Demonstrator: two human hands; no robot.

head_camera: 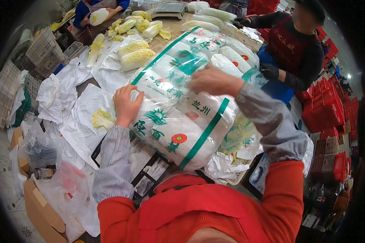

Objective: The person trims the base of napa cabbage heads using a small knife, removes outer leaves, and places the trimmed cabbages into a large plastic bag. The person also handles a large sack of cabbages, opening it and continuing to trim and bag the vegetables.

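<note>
A large clear plastic bag (182,121) with green bands and printed writing lies in front of me, packed with white-wrapped bundles. My left hand (127,104) rests on the bag's left edge, thumb and fingers spread. Over the middle of the bag is my right hand (214,79), blurred, its fingers bent down at the plastic; whether they pinch it I cannot tell. Peeled napa cabbages (137,59) lie on white paper beyond the bag's left side. A loose cabbage leaf (102,119) sits on paper left of my left hand.
Across the table, a co-worker's gloved hand (269,71) is near more bags (235,56). Another person holds a cabbage (99,16) at the top left. A scale (168,9) stands at the far side. Crates (322,106) stand right; a cardboard box (44,209) is at lower left.
</note>
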